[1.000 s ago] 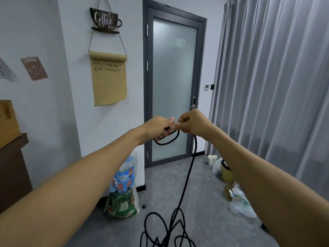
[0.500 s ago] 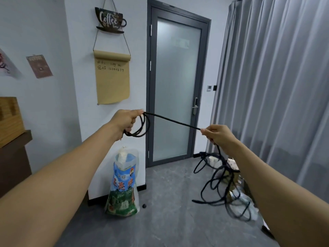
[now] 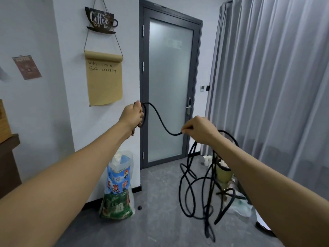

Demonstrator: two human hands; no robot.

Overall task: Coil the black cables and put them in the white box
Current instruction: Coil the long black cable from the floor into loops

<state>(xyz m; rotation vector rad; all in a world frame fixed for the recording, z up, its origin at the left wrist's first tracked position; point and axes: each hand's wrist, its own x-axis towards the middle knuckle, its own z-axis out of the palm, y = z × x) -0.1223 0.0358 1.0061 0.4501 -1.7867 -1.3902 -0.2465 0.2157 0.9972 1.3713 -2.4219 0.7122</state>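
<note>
— Cable [image 3: 161,120]: one black, round, rubbery cord that I can see, sagging in a smooth curve between both raised hands.

— And the grip?

— My left hand [image 3: 132,115] clenches a small coiled loop; my right hand [image 3: 198,130] pinches the cord in its fingers [image 3: 186,129]. Below the right hand the rest hangs in loose tangled loops above the grey floor [image 3: 156,227], before a frosted glass door [image 3: 170,90].

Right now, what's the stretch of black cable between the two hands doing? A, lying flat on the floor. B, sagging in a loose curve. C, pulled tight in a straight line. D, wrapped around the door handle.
B: the black cable dips in a slack curve from the small coil held in the left hand to the pinching right hand.
</note>
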